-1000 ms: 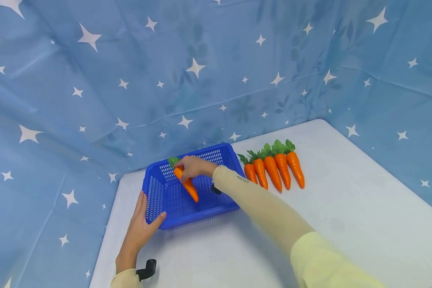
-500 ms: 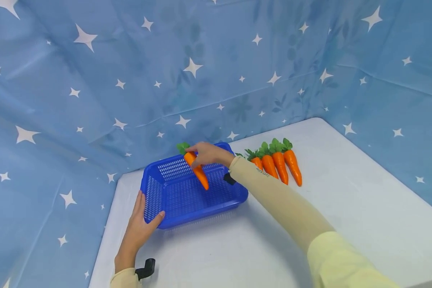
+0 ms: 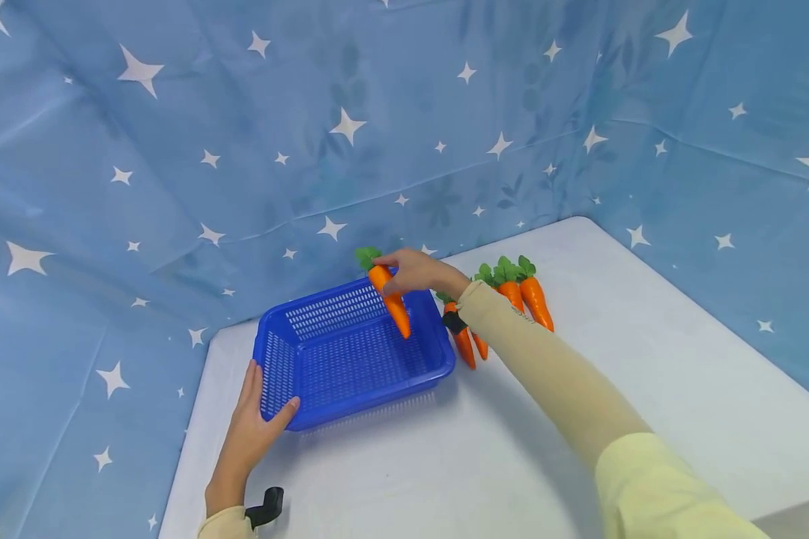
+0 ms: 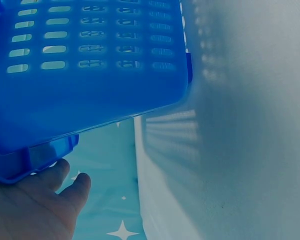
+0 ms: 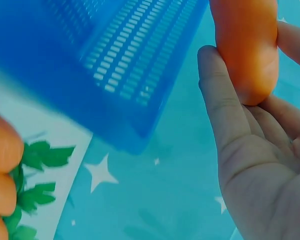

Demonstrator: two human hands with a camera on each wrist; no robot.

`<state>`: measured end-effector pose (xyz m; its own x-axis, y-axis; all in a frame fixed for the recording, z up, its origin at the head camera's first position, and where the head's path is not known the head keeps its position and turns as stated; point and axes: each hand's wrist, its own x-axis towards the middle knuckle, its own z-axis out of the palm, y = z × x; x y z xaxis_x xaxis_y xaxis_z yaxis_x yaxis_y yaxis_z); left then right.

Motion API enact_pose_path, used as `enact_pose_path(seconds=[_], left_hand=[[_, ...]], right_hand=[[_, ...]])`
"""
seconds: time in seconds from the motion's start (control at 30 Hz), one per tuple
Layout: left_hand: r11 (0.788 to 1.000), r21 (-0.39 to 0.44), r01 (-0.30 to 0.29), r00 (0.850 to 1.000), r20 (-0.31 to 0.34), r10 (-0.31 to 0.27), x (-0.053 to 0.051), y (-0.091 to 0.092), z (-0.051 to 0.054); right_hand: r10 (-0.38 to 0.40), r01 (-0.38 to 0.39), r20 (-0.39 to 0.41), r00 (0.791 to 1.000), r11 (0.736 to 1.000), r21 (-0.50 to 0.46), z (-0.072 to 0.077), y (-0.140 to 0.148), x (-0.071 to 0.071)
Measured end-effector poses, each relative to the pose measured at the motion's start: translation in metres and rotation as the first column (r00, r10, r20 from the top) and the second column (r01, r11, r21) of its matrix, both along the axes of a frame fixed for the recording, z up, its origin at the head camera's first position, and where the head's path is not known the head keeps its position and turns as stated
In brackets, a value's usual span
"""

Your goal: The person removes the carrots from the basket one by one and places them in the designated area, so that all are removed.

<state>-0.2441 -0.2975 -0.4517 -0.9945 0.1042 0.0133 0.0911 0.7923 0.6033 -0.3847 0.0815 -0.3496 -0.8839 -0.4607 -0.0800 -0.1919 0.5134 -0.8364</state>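
Observation:
My right hand (image 3: 418, 271) pinches an orange carrot (image 3: 392, 303) near its leafy green top. The carrot hangs tilted above the right part of a blue plastic basket (image 3: 371, 398), tip pointing down. In the right wrist view, fingers and thumb hold the carrot (image 5: 247, 50) from both sides. At the basket's front left corner, my left hand (image 3: 248, 427) lies with fingers extended along the outer side and thumb spread towards the front rim. The left wrist view has its fingertips by the rim, under the slotted basket wall (image 4: 90, 100). No carrot is visible inside the basket.
Several other carrots (image 3: 538, 301) lie side by side on the white table (image 3: 647, 359), right of the basket; my right forearm partly covers them. Behind stands a blue curtain (image 3: 276, 112) with white stars.
My right hand has lifted the carrot up and to the right from inside the basket. The left hand stays at the basket corner. The head view has shifted slightly.

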Motion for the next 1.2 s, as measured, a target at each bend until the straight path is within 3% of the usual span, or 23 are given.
enact_pose_path(seconds=[0.27, 0.5, 0.93, 1.2], left_hand=[[1.000, -0.005, 0.004, 1.000, 0.012, -0.004, 0.001, -0.001, 0.002], [1.000, -0.012, 0.011, 1.000, 0.007, -0.011, 0.001, -0.002, 0.001], [1.000, -0.013, 0.019, 1.000, 0.014, -0.019, 0.000, -0.002, 0.004], [1.000, -0.017, 0.022, 1.000, 0.011, -0.021, 0.000, -0.001, 0.003]], right_hand=[[-0.036, 0.037, 0.025, 0.999, 0.998, -0.041, 0.003, 0.041, 0.007], [-0.111, 0.114, 0.065, 0.992, 0.992, -0.047, -0.002, 0.088, 0.016], [-0.214, 0.214, -0.001, 0.977, 0.976, 0.039, -0.024, 0.161, 0.023], [-0.263, 0.262, 0.019, 0.965, 0.964, 0.035, -0.036, 0.196, 0.030]])
